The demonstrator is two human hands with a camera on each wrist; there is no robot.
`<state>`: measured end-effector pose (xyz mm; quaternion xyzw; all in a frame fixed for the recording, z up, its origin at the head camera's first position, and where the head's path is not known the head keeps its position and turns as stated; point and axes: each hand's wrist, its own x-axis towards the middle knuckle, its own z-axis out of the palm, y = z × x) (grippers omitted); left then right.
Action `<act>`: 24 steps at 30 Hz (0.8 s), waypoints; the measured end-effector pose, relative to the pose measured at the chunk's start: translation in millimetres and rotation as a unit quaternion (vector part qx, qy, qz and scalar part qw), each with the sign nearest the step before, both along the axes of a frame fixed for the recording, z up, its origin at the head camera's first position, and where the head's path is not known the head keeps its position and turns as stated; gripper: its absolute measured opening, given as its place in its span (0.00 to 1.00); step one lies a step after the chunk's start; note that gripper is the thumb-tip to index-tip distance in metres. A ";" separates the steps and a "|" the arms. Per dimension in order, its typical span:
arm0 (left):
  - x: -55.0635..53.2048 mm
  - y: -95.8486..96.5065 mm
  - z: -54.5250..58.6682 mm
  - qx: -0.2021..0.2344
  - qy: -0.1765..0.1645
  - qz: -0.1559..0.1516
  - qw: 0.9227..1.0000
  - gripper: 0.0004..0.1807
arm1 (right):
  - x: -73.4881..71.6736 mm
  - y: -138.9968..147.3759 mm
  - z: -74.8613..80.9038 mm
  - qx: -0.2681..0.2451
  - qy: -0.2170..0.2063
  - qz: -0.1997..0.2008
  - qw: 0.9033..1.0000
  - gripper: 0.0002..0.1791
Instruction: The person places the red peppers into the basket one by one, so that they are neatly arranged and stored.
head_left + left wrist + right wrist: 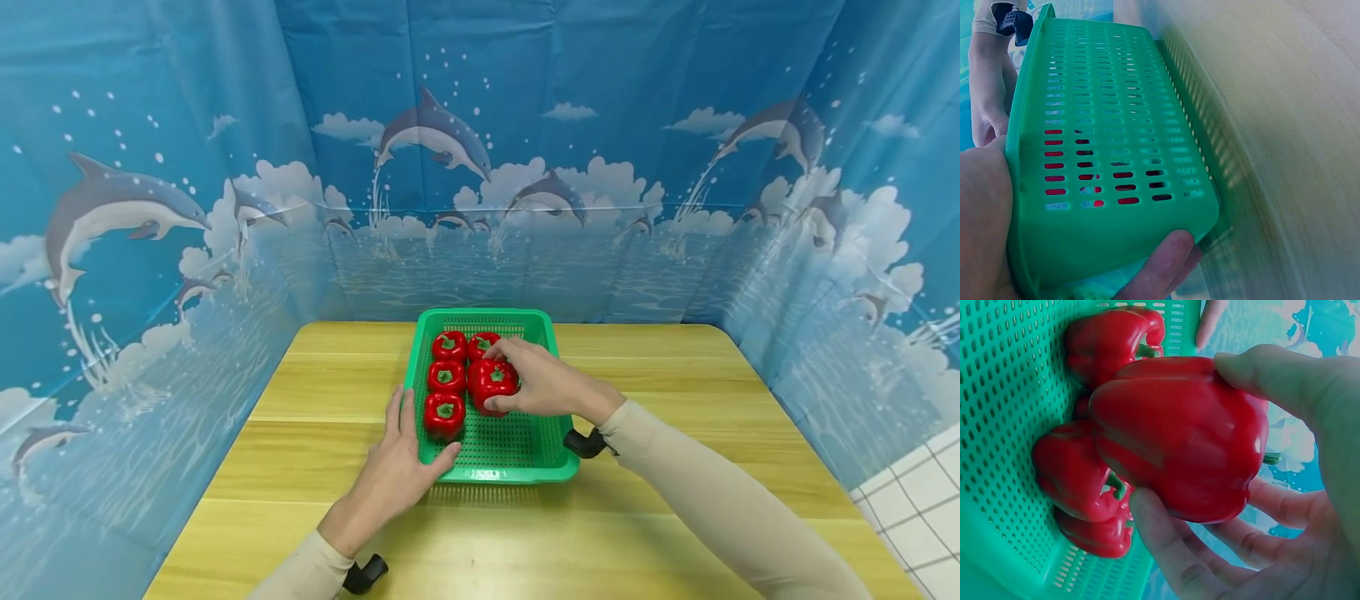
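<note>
My right hand [540, 379] holds a glossy red bell pepper [492, 379] between thumb and fingers; its green stem [1272, 458] shows in the right wrist view. This pepper hangs over the green plastic basket [558, 472], in its right-middle part. Several other red peppers stand in the basket: a left column with a front pepper [444, 415], and a back pepper [483, 343] just beyond the held one. At the basket's near left corner, my left hand [397, 462] rests with spread, mostly straight fingers along the side and the thumb at the front rim.
Under the basket lies a wooden table [300, 450], its far edge close to a blue dolphin-print curtain [480, 267] that also hangs on both sides. Bare basket floor [495, 446] shows at the near right. White tiles [915, 508] appear at the lower right.
</note>
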<state>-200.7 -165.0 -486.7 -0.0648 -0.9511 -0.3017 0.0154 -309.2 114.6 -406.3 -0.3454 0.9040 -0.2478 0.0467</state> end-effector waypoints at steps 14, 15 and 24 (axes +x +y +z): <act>-0.1 1.0 0.5 0.004 -0.007 -0.003 1.000 0.67 | -0.4 -9.4 -4.7 0.024 -0.007 0.006 1.000 0.38; -0.1 0.9 0.5 0.003 -0.006 -0.003 1.000 0.67 | -0.4 -9.6 -5.1 0.025 -0.006 0.007 1.000 0.38; 0.3 0.1 0.0 0.003 -0.005 -0.001 1.000 0.68 | -1.4 -14.3 -10.1 0.037 -0.012 0.007 0.999 0.36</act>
